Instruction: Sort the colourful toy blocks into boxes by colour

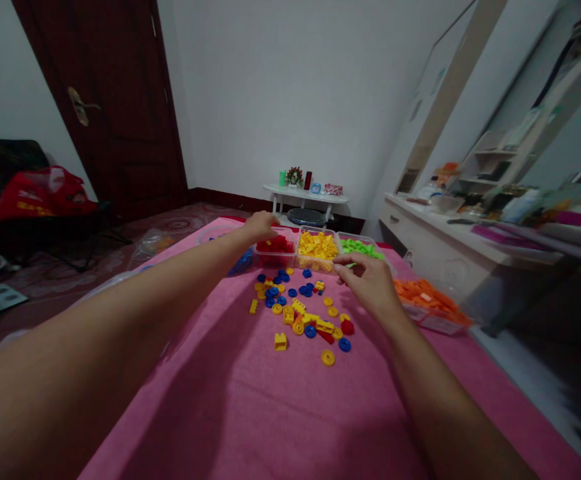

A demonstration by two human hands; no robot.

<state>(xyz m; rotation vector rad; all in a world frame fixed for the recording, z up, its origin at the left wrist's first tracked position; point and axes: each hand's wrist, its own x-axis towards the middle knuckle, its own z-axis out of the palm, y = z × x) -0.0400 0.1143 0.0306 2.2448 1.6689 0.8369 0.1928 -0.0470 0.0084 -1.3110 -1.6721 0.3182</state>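
My left hand (260, 227) is over the near-left edge of a clear box of red bricks (278, 245), its fingers curled downward. Whatever they hold, if anything, is hidden. My right hand (370, 280) hovers in front of the clear boxes of yellow bricks (317, 247) and green bricks (360, 249), its thumb and fingertips pinched together. Nothing can be made out between them. On the pink cloth between my arms lie loose yellow bricks (280, 342), blue wheels (344, 345), yellow wheels (327, 358) and a few red pieces (347, 327).
A box of orange pieces (430, 300) stands at the right edge of the pink-covered table (280, 413). Blue pieces (241, 262) are in a container at the left, partly behind my forearm. A white side table (303, 194) stands by the wall, and a cluttered dresser (430, 227) at the right.
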